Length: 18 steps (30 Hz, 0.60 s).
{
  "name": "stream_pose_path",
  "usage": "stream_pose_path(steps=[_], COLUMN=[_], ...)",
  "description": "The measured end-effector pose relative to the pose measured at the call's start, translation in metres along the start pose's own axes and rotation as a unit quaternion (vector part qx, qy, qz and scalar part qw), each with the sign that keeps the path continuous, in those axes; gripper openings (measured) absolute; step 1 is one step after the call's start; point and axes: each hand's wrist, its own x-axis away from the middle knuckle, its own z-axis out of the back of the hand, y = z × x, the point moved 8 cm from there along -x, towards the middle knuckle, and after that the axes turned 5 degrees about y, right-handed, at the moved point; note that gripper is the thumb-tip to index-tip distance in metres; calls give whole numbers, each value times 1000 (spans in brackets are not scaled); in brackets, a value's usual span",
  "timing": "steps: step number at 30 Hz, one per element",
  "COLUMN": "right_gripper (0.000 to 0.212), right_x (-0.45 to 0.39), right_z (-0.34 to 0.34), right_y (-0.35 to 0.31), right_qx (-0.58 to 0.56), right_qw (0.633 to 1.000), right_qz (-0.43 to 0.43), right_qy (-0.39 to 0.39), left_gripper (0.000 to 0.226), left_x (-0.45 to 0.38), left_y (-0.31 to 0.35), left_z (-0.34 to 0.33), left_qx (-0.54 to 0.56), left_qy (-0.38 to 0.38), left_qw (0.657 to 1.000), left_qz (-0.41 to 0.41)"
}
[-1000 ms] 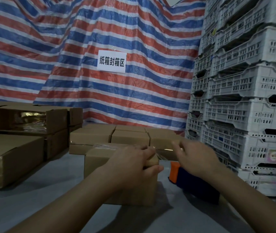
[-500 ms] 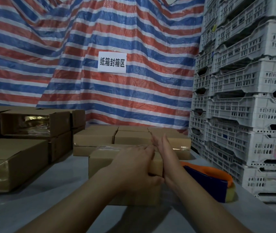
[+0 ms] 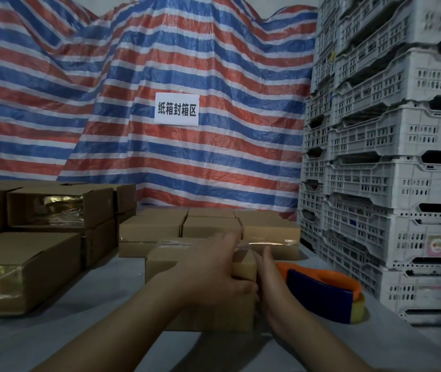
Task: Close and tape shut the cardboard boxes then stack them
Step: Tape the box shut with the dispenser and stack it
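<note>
Cardboard boxes fill this corner, but the biggest thing in the room is the red, white and blue striped tarp [image 3: 214, 63] hung across the back, with a white paper sign [image 3: 177, 110] stuck to it. To the right rises a tall stack of grey plastic crates [image 3: 391, 162]. On the left sit stacked, taped boxes [image 3: 39, 237], glossy tape catching the light on their ends, and a row of three more boxes [image 3: 208, 226] lines the back of the grey table [image 3: 85, 342].

Out in front, near the table's middle, is the box being worked on [image 3: 165, 261], flaps down with clear tape across its top. Left hand [image 3: 214, 275] lies over the box's top right edge, fingers curled down over the corner and thumb against the near face, gripping it. Right hand [image 3: 270, 285] is flat and straight-fingered, pressed edge-on against the box's right end. Just beside that hand, on the table, rests the orange and blue tape dispenser [image 3: 324, 294], touched by neither hand.
</note>
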Motion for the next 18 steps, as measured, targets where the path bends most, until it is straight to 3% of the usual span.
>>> stream_pose_path(steps=[2, 5, 9, 13, 15, 18], right_gripper=[61, 51, 43, 41, 51, 64], right_x=[4, 10, 19, 29, 32, 33], right_z=[4, 12, 12, -1, -6, -9], right_y=[-5, -10, -13, -17, -17, -17], right_qx=[23, 61, 117, 153, 188, 201], right_qw=[999, 996, 981, 971, 961, 957], right_qz=[24, 63, 152, 178, 192, 198], right_qy=[12, 33, 15, -52, -68, -62], left_gripper=[77, 61, 68, 77, 55, 30], left_x=[5, 27, 73, 106, 108, 105], left_y=[-4, -25, -73, -103, -102, -104], left_z=[18, 49, 66, 35, 20, 14], left_qx=[87, 109, 150, 233, 314, 351], left_qy=[49, 161, 268, 182, 153, 169], left_qw=[995, 979, 937, 912, 893, 877], left_qz=[16, 57, 169, 285, 285, 280])
